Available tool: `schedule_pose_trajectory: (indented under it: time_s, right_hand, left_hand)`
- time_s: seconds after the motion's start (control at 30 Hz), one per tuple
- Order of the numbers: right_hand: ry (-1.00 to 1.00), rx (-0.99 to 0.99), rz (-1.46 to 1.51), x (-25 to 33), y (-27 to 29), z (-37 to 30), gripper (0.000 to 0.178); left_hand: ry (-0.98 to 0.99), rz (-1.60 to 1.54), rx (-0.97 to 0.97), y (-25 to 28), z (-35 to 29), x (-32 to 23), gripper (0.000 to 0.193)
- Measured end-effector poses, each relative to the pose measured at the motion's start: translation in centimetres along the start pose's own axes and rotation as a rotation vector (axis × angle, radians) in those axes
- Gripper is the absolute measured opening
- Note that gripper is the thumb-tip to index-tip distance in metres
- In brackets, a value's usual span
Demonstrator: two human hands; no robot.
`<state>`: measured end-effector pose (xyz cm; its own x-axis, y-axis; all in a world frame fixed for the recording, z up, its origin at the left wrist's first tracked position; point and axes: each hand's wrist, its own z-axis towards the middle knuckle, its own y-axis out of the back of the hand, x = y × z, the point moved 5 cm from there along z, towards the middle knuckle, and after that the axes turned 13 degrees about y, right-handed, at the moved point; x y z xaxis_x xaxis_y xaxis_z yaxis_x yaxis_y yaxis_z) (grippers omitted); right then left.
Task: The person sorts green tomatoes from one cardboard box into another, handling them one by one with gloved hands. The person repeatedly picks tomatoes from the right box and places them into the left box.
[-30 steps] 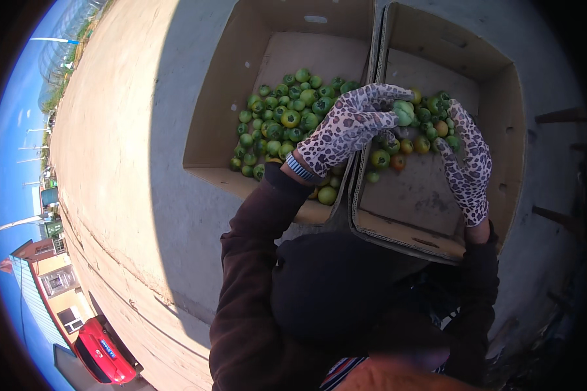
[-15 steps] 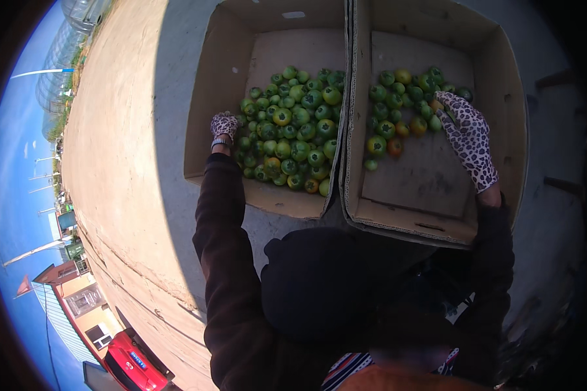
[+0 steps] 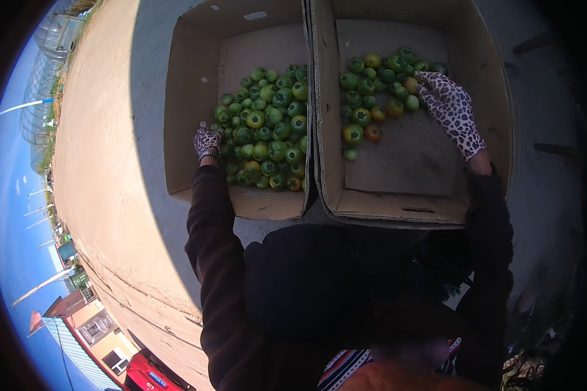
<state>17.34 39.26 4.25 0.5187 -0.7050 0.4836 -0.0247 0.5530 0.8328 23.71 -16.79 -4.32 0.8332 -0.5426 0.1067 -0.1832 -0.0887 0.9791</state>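
Green tomatoes, a few turning yellow or orange, lie heaped [image 3: 261, 133] in the left cardboard box [image 3: 192, 104]. My left hand [image 3: 207, 140], in a leopard-print glove, is at the heap's left edge beside the box wall. Its fingers look curled, and what they hold, if anything, is hidden. In the right cardboard box [image 3: 398, 174] a smaller group of green and orange tomatoes [image 3: 368, 98] sits toward the left and far part. My right hand [image 3: 450, 107], gloved alike, reaches in from the right, its thumb and fingertips closed at a yellow-orange tomato [image 3: 410, 85].
The two boxes stand side by side on shaded grey concrete [image 3: 151, 78]. Sunlit pale ground [image 3: 98, 124] stretches off to the left, with a red car [image 3: 150, 375] and a small building [image 3: 98, 332] beyond. A dark bar-like object [image 3: 554, 150] lies right of the boxes.
The whole view has shifted, so boxes and hands appear farther left and higher. Both hands stay in their boxes; the right fingertips have moved only slightly about the yellow-orange tomato.
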Motion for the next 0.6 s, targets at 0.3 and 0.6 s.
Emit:
schedule_pose_trajectory:
  time_s: [0.3,0.6]
  right_hand:
    - [-0.163,0.332,-0.329,-6.8,-4.0,-0.9,0.04]
    - [-0.471,0.397,-0.304,-9.5,-7.4,-3.2,0.039]
  left_hand:
    - [-0.469,-0.88,-0.461,11.9,-10.2,-9.3,0.038]
    - [-0.937,-1.26,0.235,10.7,-28.7,-15.7,0.036]
